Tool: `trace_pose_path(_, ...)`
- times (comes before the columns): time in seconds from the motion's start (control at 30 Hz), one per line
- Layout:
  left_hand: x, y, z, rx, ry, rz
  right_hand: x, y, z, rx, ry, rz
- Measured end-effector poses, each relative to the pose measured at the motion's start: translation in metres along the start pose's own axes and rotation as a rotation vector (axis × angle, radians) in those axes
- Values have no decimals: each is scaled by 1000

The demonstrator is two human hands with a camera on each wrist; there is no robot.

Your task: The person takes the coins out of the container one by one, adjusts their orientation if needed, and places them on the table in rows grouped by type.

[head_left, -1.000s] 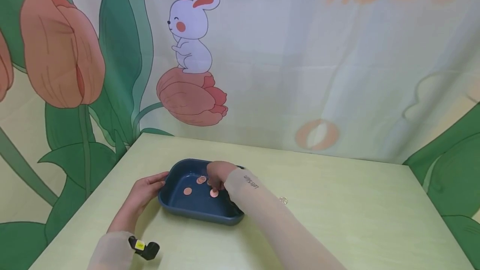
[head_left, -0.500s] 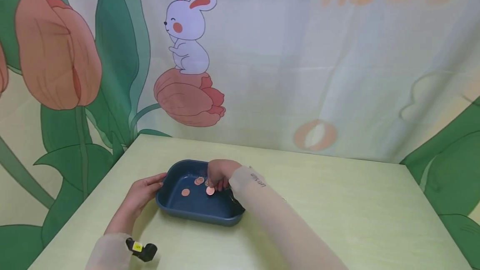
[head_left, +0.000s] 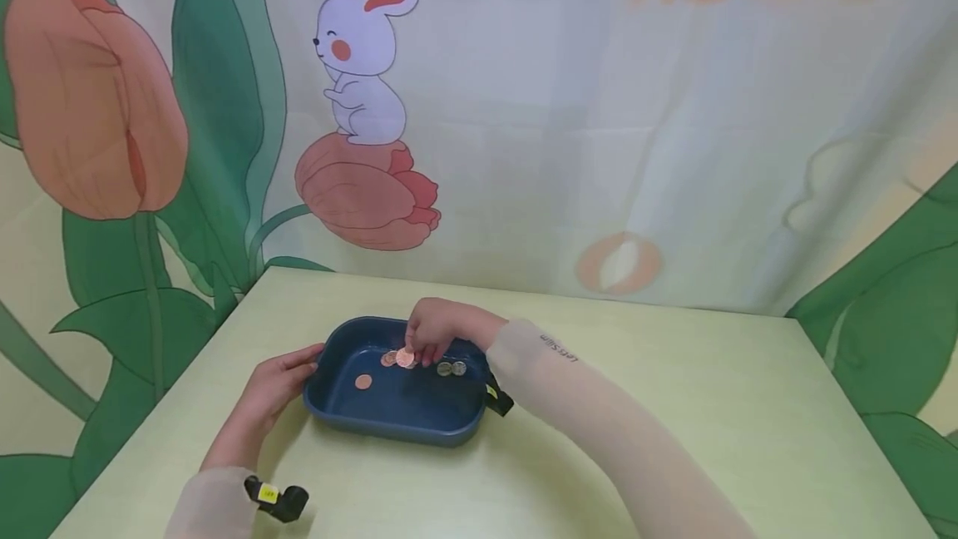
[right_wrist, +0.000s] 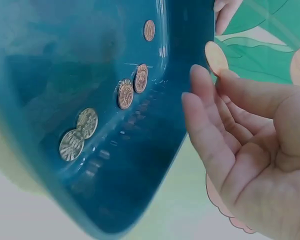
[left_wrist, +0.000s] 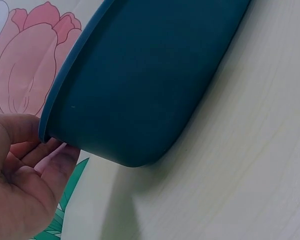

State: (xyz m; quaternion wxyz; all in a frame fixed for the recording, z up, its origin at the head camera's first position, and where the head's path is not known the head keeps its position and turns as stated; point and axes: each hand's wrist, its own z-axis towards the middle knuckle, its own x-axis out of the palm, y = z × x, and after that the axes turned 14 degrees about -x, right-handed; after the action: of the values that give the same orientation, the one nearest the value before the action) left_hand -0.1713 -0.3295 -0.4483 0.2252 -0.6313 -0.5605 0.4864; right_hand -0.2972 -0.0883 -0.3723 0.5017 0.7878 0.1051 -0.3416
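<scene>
A person's right hand pinches a copper coin over a blue tray, whose rim the left hand grips; a light, firm pinch and a steady tray would likely serve best. Below lie two silver coins, touching, clustered copper coins and a lone copper one. The tray's raised wall and a black wrist camera near it leave the right wrist less room.

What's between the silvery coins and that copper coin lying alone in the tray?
In the right wrist view, more copper coins lie between the silvery coins and the lone copper coin.
</scene>
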Motion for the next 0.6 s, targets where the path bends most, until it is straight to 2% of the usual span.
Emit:
trace_pose_path(0.3, 2, -1, 0, 0, -3, 9, 4, -3, -36, 23, -150, 206)
trace_pose_path(0.47, 2, -2, -1, -8, -4, 4, 12, -4, -59, 14, -241, 354)
trace_pose_path(0.6, 2, -3, -2, -2, -1, 6, 21, -14, -75, 7, -286, 433)
